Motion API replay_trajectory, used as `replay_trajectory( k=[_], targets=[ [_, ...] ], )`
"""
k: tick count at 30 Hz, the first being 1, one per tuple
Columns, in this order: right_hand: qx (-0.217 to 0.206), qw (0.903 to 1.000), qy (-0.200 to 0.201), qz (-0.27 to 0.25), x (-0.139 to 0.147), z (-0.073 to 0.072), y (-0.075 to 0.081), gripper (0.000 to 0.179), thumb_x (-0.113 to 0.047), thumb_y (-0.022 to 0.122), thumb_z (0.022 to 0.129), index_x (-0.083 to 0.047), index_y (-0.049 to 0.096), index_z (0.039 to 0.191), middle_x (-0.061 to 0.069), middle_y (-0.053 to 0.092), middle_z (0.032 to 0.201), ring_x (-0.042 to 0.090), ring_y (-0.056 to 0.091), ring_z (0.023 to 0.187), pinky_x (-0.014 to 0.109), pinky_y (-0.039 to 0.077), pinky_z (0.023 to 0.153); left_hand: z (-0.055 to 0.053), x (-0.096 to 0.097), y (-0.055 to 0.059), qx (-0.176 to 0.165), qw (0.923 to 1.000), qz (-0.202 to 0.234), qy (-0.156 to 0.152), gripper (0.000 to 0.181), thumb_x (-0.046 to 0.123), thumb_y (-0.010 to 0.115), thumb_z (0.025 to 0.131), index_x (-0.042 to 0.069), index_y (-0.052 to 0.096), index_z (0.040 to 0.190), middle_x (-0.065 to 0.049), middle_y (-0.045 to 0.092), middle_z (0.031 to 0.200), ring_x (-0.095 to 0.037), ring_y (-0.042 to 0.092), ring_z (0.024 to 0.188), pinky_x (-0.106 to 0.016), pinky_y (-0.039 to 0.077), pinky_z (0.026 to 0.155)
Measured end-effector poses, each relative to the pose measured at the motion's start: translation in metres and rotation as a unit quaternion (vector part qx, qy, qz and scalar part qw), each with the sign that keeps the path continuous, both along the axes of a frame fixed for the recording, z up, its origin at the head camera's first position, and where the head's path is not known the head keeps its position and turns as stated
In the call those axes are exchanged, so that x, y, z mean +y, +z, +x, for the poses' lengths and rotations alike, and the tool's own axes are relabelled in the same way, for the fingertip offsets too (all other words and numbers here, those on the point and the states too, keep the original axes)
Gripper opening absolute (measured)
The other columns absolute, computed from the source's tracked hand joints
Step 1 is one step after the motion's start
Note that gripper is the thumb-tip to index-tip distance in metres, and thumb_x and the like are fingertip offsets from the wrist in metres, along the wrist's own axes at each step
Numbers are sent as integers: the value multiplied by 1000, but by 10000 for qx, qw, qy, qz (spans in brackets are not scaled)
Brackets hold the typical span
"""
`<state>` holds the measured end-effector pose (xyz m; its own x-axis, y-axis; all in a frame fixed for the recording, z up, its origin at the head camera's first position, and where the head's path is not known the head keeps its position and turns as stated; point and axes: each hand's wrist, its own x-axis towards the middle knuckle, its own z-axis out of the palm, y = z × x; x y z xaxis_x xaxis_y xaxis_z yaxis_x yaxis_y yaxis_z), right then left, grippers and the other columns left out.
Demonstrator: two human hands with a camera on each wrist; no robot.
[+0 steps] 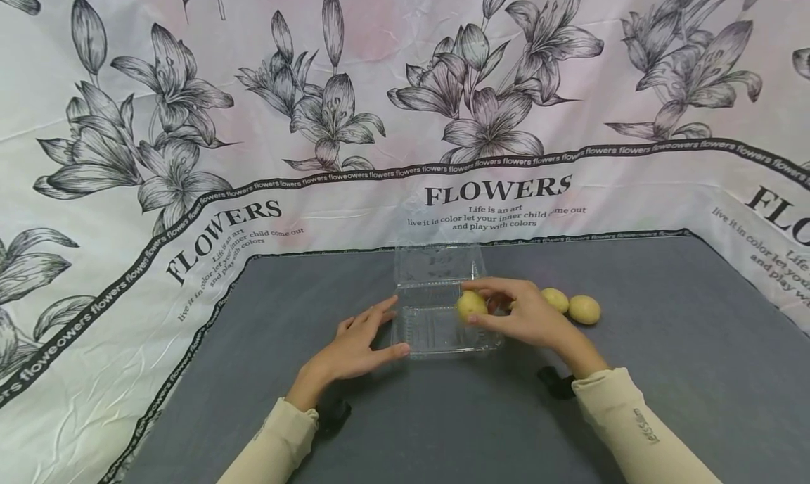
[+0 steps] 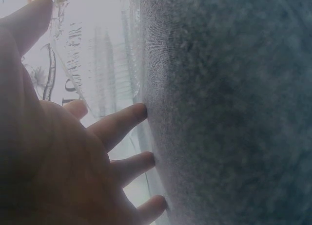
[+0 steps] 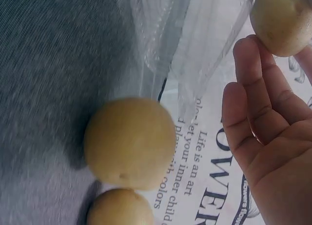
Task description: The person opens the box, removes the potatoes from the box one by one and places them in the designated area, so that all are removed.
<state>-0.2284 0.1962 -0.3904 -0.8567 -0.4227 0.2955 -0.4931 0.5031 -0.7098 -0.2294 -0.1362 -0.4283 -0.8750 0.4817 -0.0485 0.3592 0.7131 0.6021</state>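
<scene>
A clear plastic clamshell container [image 1: 436,329] stands on the grey table with its lid [image 1: 436,264] raised at the back. My right hand [image 1: 534,319] pinches a yellow potato [image 1: 471,305] between thumb and fingers, over the right part of the container. In the right wrist view, the held potato [image 3: 282,23] is cut off by the frame edge. My left hand [image 1: 357,347] is at the container's left side, fingers extended and thumb by its front corner. The left wrist view shows those fingers [image 2: 124,122] spread along the clear plastic wall.
Two more yellow potatoes, one [image 1: 554,300] partly behind my right hand and another [image 1: 584,309] beside it, lie to the container's right. A white floral cloth [image 1: 354,217] hangs behind the grey table [image 1: 443,421]. Dark devices [image 1: 557,383] sit under the wrists.
</scene>
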Motion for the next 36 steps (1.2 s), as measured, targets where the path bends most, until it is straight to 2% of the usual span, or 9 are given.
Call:
replay_trajectory(
  k=[6, 14, 22, 30, 36],
  targets=[
    [55, 9998, -214, -6, 13, 2, -1, 49, -28, 85, 85, -23, 70, 131, -1, 73, 101, 12, 61, 78, 27, 52, 69, 1, 0, -2, -7, 10000, 13, 6, 93, 65, 61, 93, 35, 9, 165, 4, 40, 163, -26, 24, 156, -64, 10, 118],
    [55, 9992, -386, -90, 31, 6, 0, 48, -22, 84, 86, -18, 70, 131, 4, 75, 103, 10, 62, 77, 26, 51, 68, 0, -1, -3, 10, 10000, -2, -1, 93, 65, 62, 93, 36, 10, 165, 4, 42, 162, -26, 24, 156, -64, 10, 118],
    [133, 9974, -691, 147, 51, 11, -2, 48, -25, 84, 86, -15, 70, 131, 4, 76, 101, 8, 62, 76, 27, 52, 67, 0, -1, -3, -10, 10000, -24, -7, 93, 65, 61, 93, 36, 9, 164, 4, 42, 162, -27, 24, 157, -64, 11, 118],
    [259, 9967, -744, 216, 64, 15, -6, 46, -23, 84, 86, -13, 70, 129, 1, 75, 99, 6, 63, 76, 24, 52, 68, 0, -1, -2, -9, 10000, -13, -18, 94, 64, 61, 94, 33, 10, 165, 3, 41, 162, -27, 24, 157, -64, 11, 118],
    [257, 9972, -679, 152, 67, 17, -6, 47, -21, 83, 87, -11, 70, 130, 3, 76, 99, 6, 62, 74, 24, 51, 66, 0, 0, -3, 7, 10000, 0, -13, 93, 64, 61, 94, 34, 10, 165, 3, 41, 162, -27, 25, 156, -64, 11, 117]
  ],
)
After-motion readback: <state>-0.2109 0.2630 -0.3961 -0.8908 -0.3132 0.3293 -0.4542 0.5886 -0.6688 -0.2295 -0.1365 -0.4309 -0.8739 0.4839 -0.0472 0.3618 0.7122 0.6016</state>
